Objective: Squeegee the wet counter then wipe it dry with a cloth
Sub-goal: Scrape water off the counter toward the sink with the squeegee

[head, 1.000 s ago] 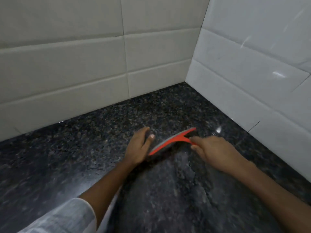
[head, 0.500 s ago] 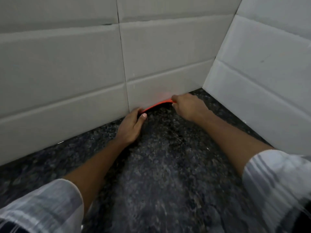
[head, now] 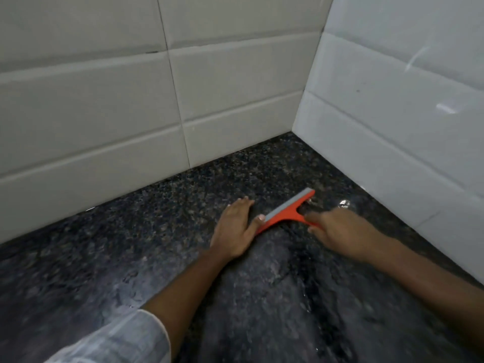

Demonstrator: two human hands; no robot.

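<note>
Squeegee [head: 285,212] pulled off wall, between left hand [head: 234,231], right hand [head: 340,231]; grip blurred.

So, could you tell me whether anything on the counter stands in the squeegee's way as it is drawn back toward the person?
Nothing visible does. Behind the squeegee the counter shows only wet granite between the two forearms.

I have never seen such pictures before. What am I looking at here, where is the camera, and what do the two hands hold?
There is no machine: a person wears one camera on the head, looking down at their own hands. The dark speckled counter meets white wall tiles in a corner. The right hand grips the handle of an orange squeegee. The left hand lies flat, its thumb at the blade's end. The counter looks wet and streaked. No cloth shows.
</note>
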